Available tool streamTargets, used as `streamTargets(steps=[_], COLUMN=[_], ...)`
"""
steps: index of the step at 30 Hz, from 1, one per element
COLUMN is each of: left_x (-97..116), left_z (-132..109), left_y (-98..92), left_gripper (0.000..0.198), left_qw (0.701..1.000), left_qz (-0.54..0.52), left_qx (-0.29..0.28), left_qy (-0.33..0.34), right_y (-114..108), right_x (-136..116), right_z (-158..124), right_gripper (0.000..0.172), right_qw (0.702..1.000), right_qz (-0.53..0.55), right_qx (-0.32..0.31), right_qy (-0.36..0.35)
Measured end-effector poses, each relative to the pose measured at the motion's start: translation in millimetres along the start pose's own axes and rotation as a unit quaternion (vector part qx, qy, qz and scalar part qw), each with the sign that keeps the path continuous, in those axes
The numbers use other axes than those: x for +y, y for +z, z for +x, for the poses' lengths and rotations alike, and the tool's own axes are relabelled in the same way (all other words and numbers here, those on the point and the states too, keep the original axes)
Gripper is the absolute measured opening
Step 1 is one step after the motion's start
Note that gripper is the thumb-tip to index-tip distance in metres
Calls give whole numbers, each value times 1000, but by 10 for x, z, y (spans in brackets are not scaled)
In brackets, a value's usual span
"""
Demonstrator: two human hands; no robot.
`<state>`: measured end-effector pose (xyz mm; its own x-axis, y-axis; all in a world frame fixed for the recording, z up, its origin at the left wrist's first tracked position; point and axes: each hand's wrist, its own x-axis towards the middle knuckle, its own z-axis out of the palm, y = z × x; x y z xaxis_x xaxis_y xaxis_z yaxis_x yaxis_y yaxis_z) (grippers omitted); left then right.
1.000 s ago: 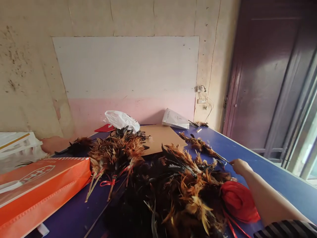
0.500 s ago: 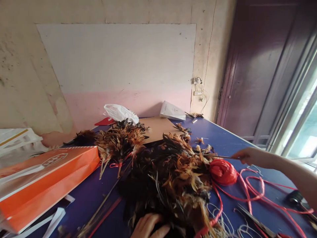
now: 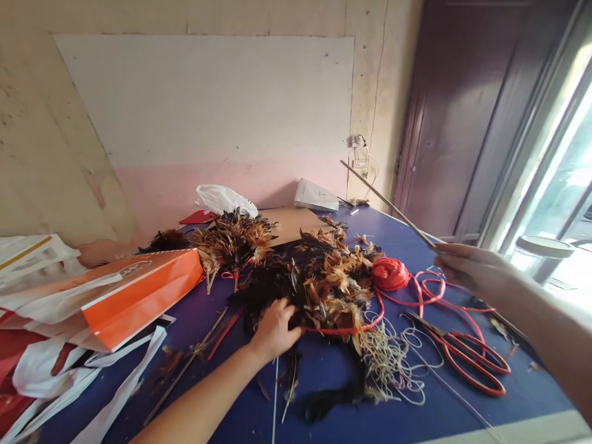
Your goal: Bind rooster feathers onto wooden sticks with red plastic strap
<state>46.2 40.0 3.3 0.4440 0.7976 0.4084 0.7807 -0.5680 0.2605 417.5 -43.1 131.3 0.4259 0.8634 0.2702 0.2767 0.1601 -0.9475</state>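
My right hand (image 3: pixel 462 266) is closed around one end of a thin stick (image 3: pixel 388 203), which slants up and left above the table. On the near edge of a big pile of brown and black feathers (image 3: pixel 319 277) rests my left hand (image 3: pixel 276 330), its thumb apart from the fingers; the fingertips are partly lost in dark feathers. A red cord (image 3: pixel 333 331) runs across the pile's front edge to near that thumb. Its ball of red cord (image 3: pixel 391 273) sits at the pile's right side. Tangled pale string (image 3: pixel 393 357) lies in front, beside red-handled scissors (image 3: pixel 474 357).
An orange paper bag (image 3: pixel 143 308) lies at left with white straps. Behind stand tied feather bunches (image 3: pixel 234 243), a white plastic bag (image 3: pixel 226 200), cardboard (image 3: pixel 291 223) and a white box (image 3: pixel 317 194). Another stick (image 3: pixel 185 367) and loose feathers lie on the blue table (image 3: pixel 231 401).
My right hand has raised the stick from beside the feather pile, its far tip now up. The view has shifted, showing more of my left forearm and the scissors.
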Motion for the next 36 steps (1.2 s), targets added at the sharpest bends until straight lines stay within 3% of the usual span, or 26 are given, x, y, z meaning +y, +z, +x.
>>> streamTargets(steps=[2, 4, 7, 10, 12, 14, 16, 18, 20, 23, 25, 30, 32, 36], left_x=[-95, -138, -149, -228, -343, -458, -516, -494, -415, -288, -232, -81, 30, 242], left_z=[146, 211, 132, -57, -167, -226, -211, -116, 39, 271, 345, 196, 108, 31], left_y=[-3, -57, -243, -484, -594, -613, -538, -405, -272, -162, -169, -383, -488, -593], left_gripper=[19, 15, 21, 31, 34, 38, 40, 38, 32, 34, 38, 40, 48, 39], left_qw=[999, 998, 998, 996, 988, 977, 970, 962, 960, 960, 962, 960, 915, 762], left_qz=[35, 49, 61, 43, 47, 44, -22, -148, -181, -195, -186, -196, -342, -601], left_qx=[-4, -3, 3, 65, 99, 68, 16, -18, -28, -22, -4, 70, 18, -74], left_qy=[-29, -40, -33, -32, -105, -199, -240, -230, -211, -201, -202, -186, -214, -228], right_y=[346, 677, 1055, 1268, 1359, 1451, 1573, 1731, 1905, 2116, 2177, 2123, 2109, 2153], right_x=[37, 51, 91, 160, 190, 199, 204, 232, 289, 388, 426, 419, 406, 396], right_z=[-164, -316, -526, -696, -771, -810, -816, -790, -733, -616, -564, -694, -801, -951], right_gripper=[25, 24, 24, 19, 16, 18, 22, 24, 23, 17, 18, 32, 34, 34], right_qw=[974, 930, 880, 858, 852, 849, 845, 843, 854, 893, 908, 878, 880, 874], right_qz=[204, 323, 384, 363, 327, 292, 269, 250, 218, 176, 185, 276, 247, 221], right_qx=[-47, -116, -209, -292, -340, -372, -387, -396, -395, -347, -313, -346, -379, -419], right_qy=[90, 131, 185, 217, 225, 235, 251, 265, 259, 225, 211, 180, 148, 106])
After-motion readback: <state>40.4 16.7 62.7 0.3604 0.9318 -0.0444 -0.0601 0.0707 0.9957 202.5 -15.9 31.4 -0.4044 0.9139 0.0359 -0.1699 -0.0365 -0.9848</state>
